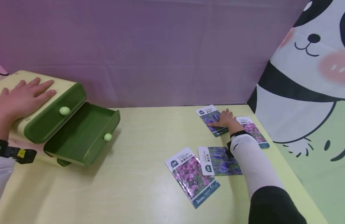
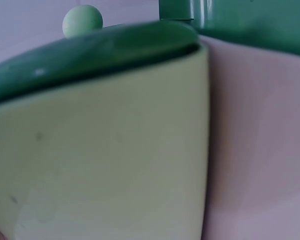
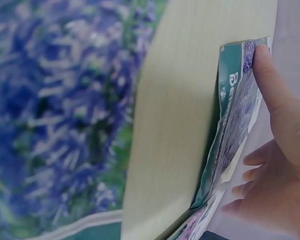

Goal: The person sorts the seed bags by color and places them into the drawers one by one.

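My left hand [image 1: 25,98] rests with fingers spread on the cream top of a small drawer cabinet [image 1: 60,82]. Its lower green drawer [image 1: 80,133] is pulled out, showing a bare bottom; the upper drawer [image 2: 105,52] is closed, with a round pale knob [image 2: 82,21]. At the table's far right, my right hand [image 1: 228,121] reaches over a purple-flower seed packet [image 1: 209,116], thumb touching its face in the right wrist view and the other fingers extended. Beside that hand lies a pink-flower seed packet [image 1: 252,129], partly covered by the wrist.
Nearer on the table [image 1: 133,186], a second pink-flower packet [image 1: 190,177] lies slanted, slightly under another purple-flower packet [image 1: 221,160] that the right forearm partly hides. A purple cloth [image 1: 161,56] hangs behind the table, and a panda-printed cloth [image 1: 309,77] stands along its right edge.
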Motion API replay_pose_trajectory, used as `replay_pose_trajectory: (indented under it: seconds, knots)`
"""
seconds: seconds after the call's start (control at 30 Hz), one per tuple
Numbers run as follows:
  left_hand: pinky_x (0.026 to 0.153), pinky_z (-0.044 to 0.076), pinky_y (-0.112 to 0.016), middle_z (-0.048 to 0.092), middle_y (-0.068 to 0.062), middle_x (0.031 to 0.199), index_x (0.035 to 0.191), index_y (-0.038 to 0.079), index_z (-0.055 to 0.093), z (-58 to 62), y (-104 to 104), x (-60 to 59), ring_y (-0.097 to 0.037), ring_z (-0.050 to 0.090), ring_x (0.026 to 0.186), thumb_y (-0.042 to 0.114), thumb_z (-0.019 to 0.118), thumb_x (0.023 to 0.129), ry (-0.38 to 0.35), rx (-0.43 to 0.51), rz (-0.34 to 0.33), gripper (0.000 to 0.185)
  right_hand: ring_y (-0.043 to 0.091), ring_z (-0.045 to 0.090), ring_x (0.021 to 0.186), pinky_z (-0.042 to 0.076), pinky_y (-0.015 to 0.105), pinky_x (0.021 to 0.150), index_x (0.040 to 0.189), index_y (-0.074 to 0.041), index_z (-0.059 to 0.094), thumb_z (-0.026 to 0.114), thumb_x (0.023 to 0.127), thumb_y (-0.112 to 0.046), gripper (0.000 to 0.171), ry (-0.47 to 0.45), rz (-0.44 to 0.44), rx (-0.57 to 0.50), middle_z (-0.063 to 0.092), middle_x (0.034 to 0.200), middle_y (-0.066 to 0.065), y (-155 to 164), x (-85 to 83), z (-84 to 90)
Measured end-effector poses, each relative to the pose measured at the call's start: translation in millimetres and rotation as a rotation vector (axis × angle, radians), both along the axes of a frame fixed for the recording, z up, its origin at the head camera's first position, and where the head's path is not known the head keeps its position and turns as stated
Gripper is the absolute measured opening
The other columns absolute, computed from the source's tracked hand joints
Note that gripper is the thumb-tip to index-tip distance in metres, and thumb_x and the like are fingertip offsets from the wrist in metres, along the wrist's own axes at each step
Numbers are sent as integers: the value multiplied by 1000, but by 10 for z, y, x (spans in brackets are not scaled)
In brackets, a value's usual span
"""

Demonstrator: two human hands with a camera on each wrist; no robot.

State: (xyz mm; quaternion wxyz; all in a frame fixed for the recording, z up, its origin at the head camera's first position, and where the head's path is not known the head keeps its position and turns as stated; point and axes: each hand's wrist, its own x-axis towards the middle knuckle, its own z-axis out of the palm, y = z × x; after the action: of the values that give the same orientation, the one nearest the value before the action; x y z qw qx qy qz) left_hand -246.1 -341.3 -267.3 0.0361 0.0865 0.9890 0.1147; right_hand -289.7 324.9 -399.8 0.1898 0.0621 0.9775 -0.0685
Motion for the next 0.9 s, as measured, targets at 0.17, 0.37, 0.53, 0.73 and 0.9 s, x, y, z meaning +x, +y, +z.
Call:
replay_pose_trajectory:
  seconds: [0.17, 0.37, 0.53, 0.73, 0.9]
  knots:
    - [95, -7, -84, -15, -29, 155, 155, 13, 1, 4, -3, -6, -61, -16, 135, 51, 16, 103, 0, -1, 0, 66, 59, 2, 140, 13, 70, 113, 143, 21, 16, 56, 88, -61, 107, -30, 20, 31, 1, 150, 45, -13, -13, 11]
    - [95, -7, -84, -14, -29, 155, 155, 13, 2, 4, -9, -8, -61, -16, 135, 51, 16, 103, 1, -1, 3, 66, 55, 25, 134, 26, 65, 112, 138, 19, 22, 69, 82, -54, 103, 123, -33, -26, 24, 142, 43, -17, -35, -63]
    - [94, -7, -84, -15, -29, 155, 155, 13, 1, 11, -9, -9, -62, -16, 135, 50, 16, 103, -5, -5, -1, 66, 52, 40, 126, 35, 58, 107, 137, 9, 19, 80, 79, -36, 95, 287, -114, -221, 39, 136, 39, -38, -63, -52]
    - [94, -6, -84, -15, -29, 154, 155, 13, 0, 28, -13, -8, -62, -15, 134, 50, 15, 103, -3, -16, -2, 66, 49, 44, 125, 38, 56, 106, 138, 9, 23, 73, 86, -23, 79, 289, -100, -279, 44, 135, 37, -97, -39, 130]
    - [93, -6, -85, -14, -30, 154, 155, 12, 1, 41, -13, -4, -62, -15, 134, 49, 17, 104, -8, -6, -11, 65, 50, 40, 129, 33, 56, 111, 142, 11, 37, 71, 87, -20, 71, 333, 27, -229, 43, 139, 35, -46, -26, 228]
